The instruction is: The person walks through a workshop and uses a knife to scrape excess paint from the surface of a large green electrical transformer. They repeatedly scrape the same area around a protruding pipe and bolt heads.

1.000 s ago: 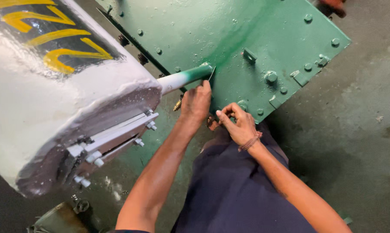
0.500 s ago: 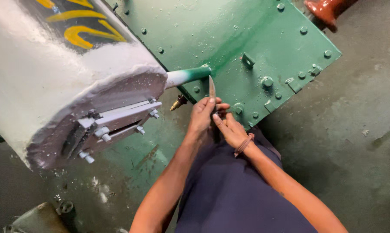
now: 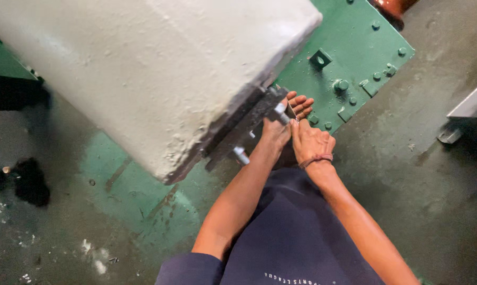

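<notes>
- Left hand (image 3: pixel 277 129) reaches under the white machine housing (image 3: pixel 143 74), fingers curled; its grip is hidden.
- Right hand (image 3: pixel 311 141) lies beside the housing's bolted bracket (image 3: pixel 249 126), loosely clenched; what it grips I cannot tell.
- Fastening looks unfinished.

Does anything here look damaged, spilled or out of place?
Mostly wear and mess. The white casing has rough, flaking paint and a blackened lower edge. White splashes and a black smear mark the floor. Both hands, left hand and right hand, work by the green plate.
</notes>
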